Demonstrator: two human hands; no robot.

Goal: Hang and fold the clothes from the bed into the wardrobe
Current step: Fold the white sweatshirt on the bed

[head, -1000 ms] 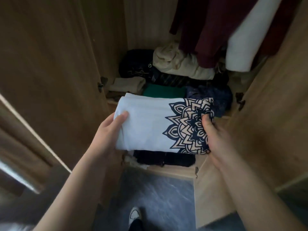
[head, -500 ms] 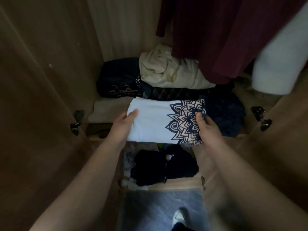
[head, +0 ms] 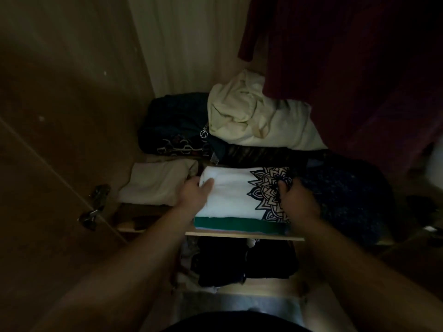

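While dark folded clothes (head: 244, 262) sit low in the frame, just above them the left hand (head: 194, 195) grips the left edge of the folded white T-shirt (head: 230, 195), thumb on top. The right hand (head: 297, 197) pinches its mandala-printed right edge. Between the hands, the shirt lies on a green garment (head: 239, 225) on the wardrobe shelf (head: 239, 234). Beyond lies a cream bundle (head: 251, 116), and maroon clothes (head: 335, 56) hang at upper right.

Soft matt cloth shirt (head: 230, 195), smooth matt wooden wardrobe shelf (head: 239, 233), shiny metal door hinge (head: 94, 204).

Home, wardrobe shelf (head: 239, 233) w/ folded clothes (head: 230, 195)
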